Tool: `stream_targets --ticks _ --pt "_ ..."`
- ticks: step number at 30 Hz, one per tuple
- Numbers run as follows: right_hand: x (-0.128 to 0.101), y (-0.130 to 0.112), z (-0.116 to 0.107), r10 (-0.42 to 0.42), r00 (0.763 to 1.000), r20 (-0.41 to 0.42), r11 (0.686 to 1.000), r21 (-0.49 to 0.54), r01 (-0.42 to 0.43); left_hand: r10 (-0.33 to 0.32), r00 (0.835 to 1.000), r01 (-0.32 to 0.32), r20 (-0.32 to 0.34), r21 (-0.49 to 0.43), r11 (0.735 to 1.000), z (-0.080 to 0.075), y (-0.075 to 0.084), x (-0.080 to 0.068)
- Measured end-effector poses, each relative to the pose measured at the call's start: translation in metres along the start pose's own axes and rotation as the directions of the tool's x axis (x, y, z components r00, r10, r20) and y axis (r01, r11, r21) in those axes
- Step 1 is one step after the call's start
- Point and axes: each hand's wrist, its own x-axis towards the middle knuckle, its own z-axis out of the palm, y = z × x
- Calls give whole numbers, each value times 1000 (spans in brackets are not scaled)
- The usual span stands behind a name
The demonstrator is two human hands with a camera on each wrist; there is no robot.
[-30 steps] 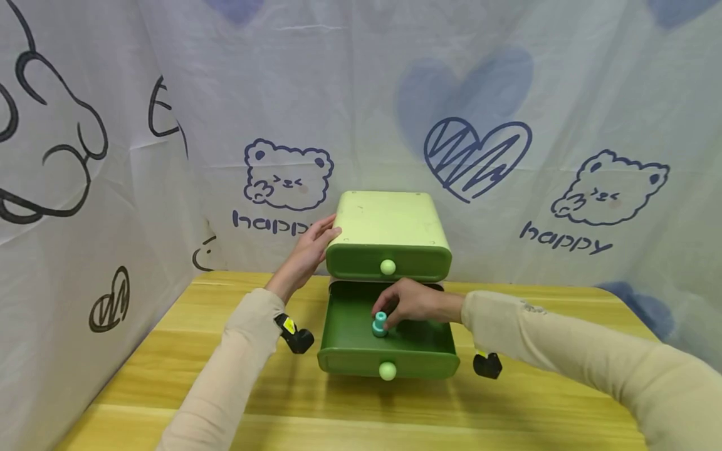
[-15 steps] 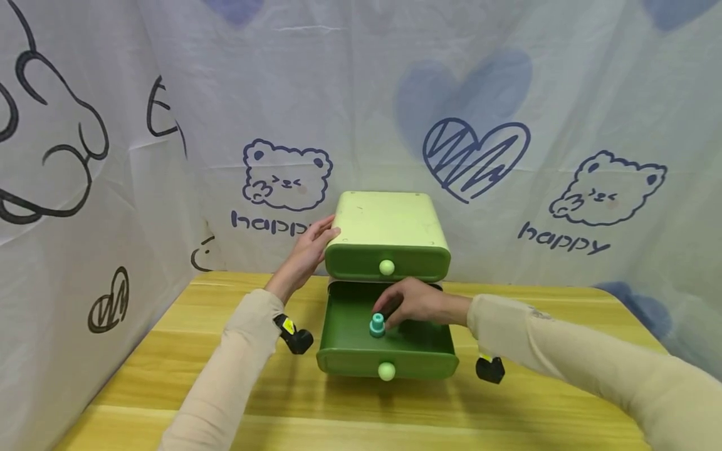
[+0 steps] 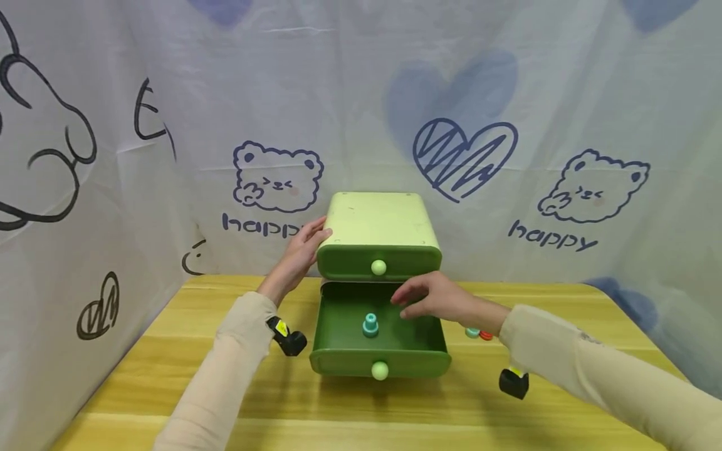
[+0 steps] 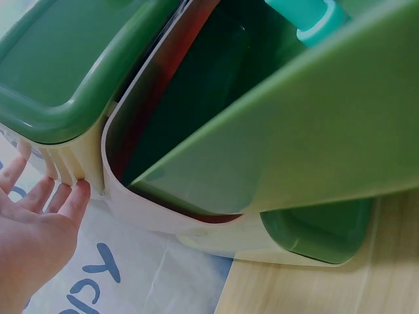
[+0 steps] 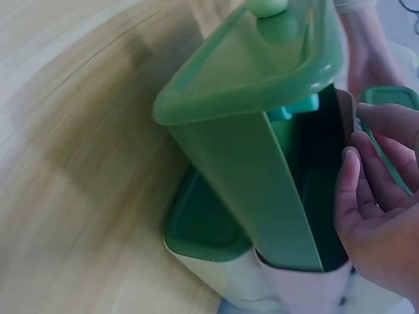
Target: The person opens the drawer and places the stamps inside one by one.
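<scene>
A small drawer cabinet [image 3: 383, 219] with a pale yellow-green top stands on the table. Its middle drawer [image 3: 344, 362] is pulled out, while the upper drawer [image 3: 344, 262] is closed. Inside the pulled-out drawer a small teal stepped piece [image 3: 370, 325] with a round base stands upright. My left hand [image 3: 299, 257] rests with its fingertips against the cabinet's left side; those fingers [image 4: 77, 199] look fairly straight in the left wrist view. Over the right part of the drawer is my right hand [image 3: 445, 300], fingers relaxed and apart from the teal piece, holding nothing.
Behind my right wrist, a green round piece [image 3: 472, 332] and a red round piece [image 3: 486, 336] lie on the wooden table [image 3: 271, 401]. Under the pulled-out drawer sits another closed green drawer [image 4: 321, 229]. A printed cloth [image 3: 361, 113] hangs behind the cabinet.
My right hand has let go of the teal piece and moved right, its fingers spreading. The teal piece stays in the drawer. The green and red pieces have come into view.
</scene>
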Motion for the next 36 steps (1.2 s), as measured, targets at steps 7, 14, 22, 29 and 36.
stream_targets --ticks 7,14,22,29,36 --pt "-15 11 -15 5 991 -131 999 52 2 12 1000 -13 -11 -16 1000 -5 -2 0" --pt "-31 28 -32 53 957 -286 983 185 1 -1 1000 0 -13 -38 999 -2 -1 0" --pt "-51 61 -45 120 902 -415 988 141 -67 1 1000 -2 -20 -32 999 1 -2 1" --pt "-59 90 -49 179 872 -456 983 122 -138 10 1000 -10 -17 -36 999 2 -3 1" --pt "-64 108 -47 186 844 -503 980 38 -193 14 1000 -15 -19 -45 999 3 -2 1"
